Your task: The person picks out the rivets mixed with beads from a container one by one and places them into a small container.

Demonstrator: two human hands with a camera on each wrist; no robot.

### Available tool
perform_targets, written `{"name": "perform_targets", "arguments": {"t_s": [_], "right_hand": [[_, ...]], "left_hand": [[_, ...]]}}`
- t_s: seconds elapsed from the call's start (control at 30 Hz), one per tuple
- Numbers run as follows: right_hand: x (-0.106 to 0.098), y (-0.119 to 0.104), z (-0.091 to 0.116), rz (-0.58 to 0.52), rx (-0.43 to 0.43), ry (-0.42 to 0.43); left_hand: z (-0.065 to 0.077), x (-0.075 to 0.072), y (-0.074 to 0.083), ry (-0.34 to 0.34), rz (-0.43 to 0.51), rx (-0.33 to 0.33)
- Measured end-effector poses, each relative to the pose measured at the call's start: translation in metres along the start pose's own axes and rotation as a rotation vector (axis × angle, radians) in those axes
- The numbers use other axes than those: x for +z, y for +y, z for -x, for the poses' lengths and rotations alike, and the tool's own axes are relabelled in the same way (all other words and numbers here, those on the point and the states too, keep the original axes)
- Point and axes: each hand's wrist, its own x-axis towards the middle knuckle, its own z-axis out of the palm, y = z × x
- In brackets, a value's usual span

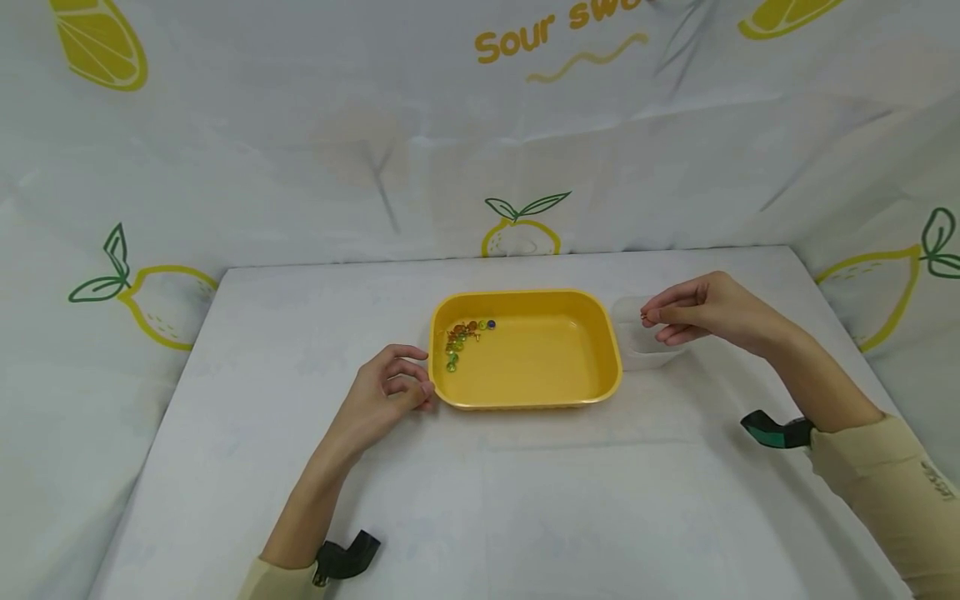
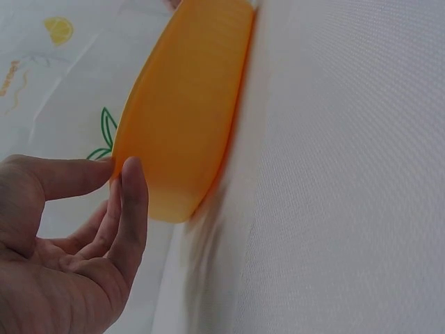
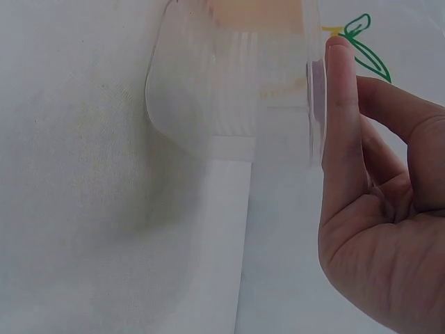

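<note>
A printed lemon (image 1: 172, 304) can be seen on the white backdrop (image 1: 300, 167), well out to the left of the left hand (image 1: 384, 393). That hand is only slightly parted, fingers bent, and the rim of the yellow tray (image 1: 540, 362) is lightly pinched at its left end. A black wrist device (image 1: 348, 558) is worn just behind that hand, right by a beige sleeve (image 1: 281, 581). A bit past the left fingertips, inside the tray, a little bunch of beads (image 1: 459, 337) is gathered, mostly green, yellowish and amber, with one dark blue bead (image 1: 491, 324) set on the side away from that hand. Most of the tray is spread out between the two hands, on a white table (image 1: 487, 517). Right beside the tray, a clear tub (image 1: 645, 361) is placed under the right hand (image 1: 712, 312) and a touch to its left. Those fingers are bent and nearly together, and a tiny brownish piece (image 1: 643, 317) is pinched at the tips; its exact shape can't be made out. Farther right, beyond that hand, another lemon print (image 1: 870, 300) is shown.
</note>
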Motion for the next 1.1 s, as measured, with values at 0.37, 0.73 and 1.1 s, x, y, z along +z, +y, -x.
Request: {"name": "perform_targets", "arguments": {"t_s": [0.37, 0.73, 1.1], "right_hand": [[0.002, -0.0017, -0.0005, 0.015, 0.015, 0.01], [0.0023, -0.0024, -0.0006, 0.004, 0.005, 0.007], [0.0034, 0.0007, -0.0035, -0.003, 0.009, 0.01]], "left_hand": [[0.0, -0.0006, -0.0002, -0.002, 0.005, 0.001], [-0.0005, -0.0009, -0.0006, -0.009, 0.008, -0.002], [-0.0006, -0.0007, -0.0011, -0.01, 0.013, -0.004]]}}
